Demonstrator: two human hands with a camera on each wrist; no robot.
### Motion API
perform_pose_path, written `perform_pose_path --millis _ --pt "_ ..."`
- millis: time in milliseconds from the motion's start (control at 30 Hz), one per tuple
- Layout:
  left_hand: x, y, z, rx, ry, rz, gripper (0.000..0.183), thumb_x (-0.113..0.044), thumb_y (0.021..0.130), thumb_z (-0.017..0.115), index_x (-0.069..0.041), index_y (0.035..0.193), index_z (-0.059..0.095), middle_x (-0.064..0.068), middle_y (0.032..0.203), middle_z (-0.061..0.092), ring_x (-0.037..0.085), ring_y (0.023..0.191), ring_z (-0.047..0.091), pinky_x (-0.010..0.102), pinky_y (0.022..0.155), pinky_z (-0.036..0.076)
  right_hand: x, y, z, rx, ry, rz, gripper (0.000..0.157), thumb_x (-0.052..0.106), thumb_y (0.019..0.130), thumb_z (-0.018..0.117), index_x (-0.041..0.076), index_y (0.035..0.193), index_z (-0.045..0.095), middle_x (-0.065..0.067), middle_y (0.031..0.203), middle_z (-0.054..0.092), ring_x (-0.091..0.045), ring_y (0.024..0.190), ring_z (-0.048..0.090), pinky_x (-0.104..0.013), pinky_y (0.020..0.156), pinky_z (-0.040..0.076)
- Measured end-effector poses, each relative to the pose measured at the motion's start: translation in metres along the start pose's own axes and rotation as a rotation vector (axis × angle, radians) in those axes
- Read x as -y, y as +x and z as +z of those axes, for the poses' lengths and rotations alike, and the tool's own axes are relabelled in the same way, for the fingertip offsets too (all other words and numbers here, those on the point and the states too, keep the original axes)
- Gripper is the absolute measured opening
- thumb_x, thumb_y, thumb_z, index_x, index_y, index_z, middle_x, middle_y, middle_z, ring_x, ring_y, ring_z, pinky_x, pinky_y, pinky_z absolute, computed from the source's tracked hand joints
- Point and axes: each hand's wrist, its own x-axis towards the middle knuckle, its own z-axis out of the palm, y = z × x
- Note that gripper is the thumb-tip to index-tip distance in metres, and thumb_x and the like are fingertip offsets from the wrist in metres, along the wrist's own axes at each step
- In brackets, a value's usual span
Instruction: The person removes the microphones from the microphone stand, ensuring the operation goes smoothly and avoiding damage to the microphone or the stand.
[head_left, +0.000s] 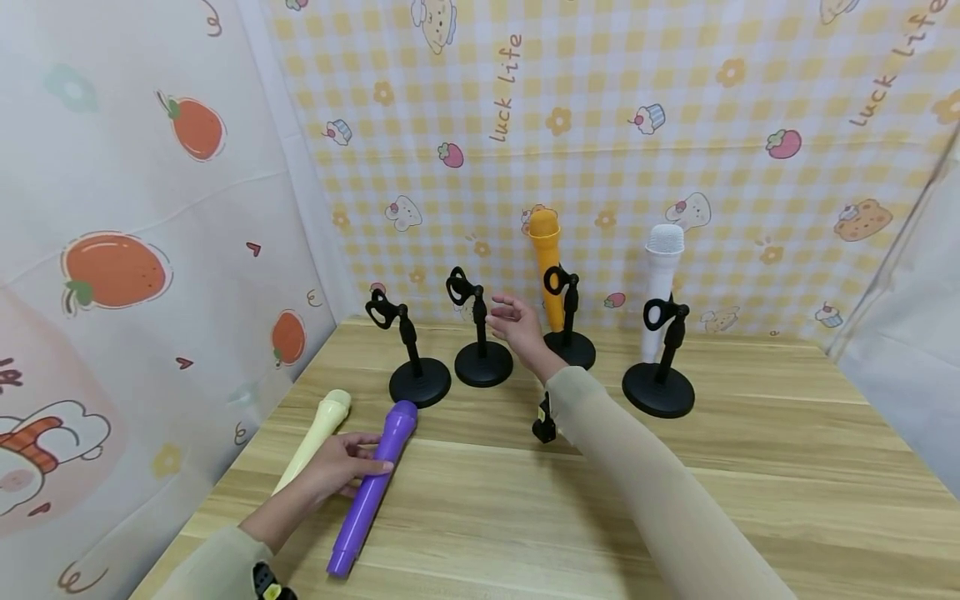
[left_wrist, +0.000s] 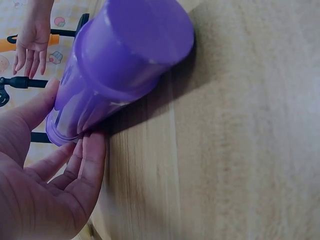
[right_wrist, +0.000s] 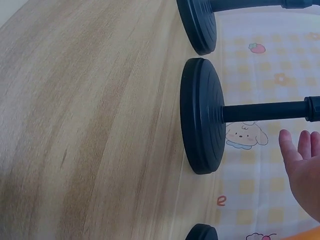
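"From here I see the purple microphone (head_left: 367, 500) low on the left. Which hand is nearer?"

"My left hand (head_left: 341, 467). It pinches the middle, thumb on one side, fingers on the other."

"And my right hand (head_left: 519, 327)?"

"Farther off, just beside the second black stand (head_left: 482, 333) from the left. Its fingers are loosely bent and hold nothing. From them, the microphone lies left and back toward me."

"Which way does it point?"

"Its round head points away from me, near the leftmost black stand (head_left: 412, 346). Its long body slants a bit right going away. I can't tell if it's flat on the table (head_left: 750, 500)."
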Motion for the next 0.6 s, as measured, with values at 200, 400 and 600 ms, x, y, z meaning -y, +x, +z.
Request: perform_pose_path --millis 200,400,600 --pt "0.0007 0.0006 0.0005 -0.002 0.011 0.004 0.067 -0.018 0.075 0.086 0.005 0.13 0.055 0.014 0.101 0.061 0.021 0.077 0.063 0.041 0.059 0.057 0.0006 -0.0009 -0.001 -0.01 -0.021 -0.005 0.041 0.004 0.091 0.068 0.009 0.131 0.058 -0.027 0.129 0.053 -0.033 0.114 0.058 -0.048 0.096 0.048" --pt "-0.0015 -0.0009 -0.0012 0.012 0.001 0.008 0.067 -0.017 0.076 0.084 0.006 0.131 0.053 0.015 0.101 0.06 0.022 0.079 0.063 0.042 0.061 0.058 0.0008 -0.003 -0.0034 -0.016 -0.03 -0.018 0.04 0.002 0.091 0.067 0.009 0.13 0.059 -0.024 0.123 0.056 -0.032 0.109 0.06 -0.051 0.096 0.046" --pt "-0.0084 0.0001 -0.0073 -0.015 0.006 0.012 0.066 -0.019 0.077 0.084 0.005 0.131 0.054 0.015 0.101 0.062 0.023 0.079 0.064 0.043 0.061 0.058 0.0018 -0.0055 -0.0093 -0.008 -0.069 -0.04 0.041 0.003 0.091 0.067 0.008 0.131 0.058 -0.02 0.118 0.059 -0.031 0.107 0.061 -0.048 0.093 0.049"
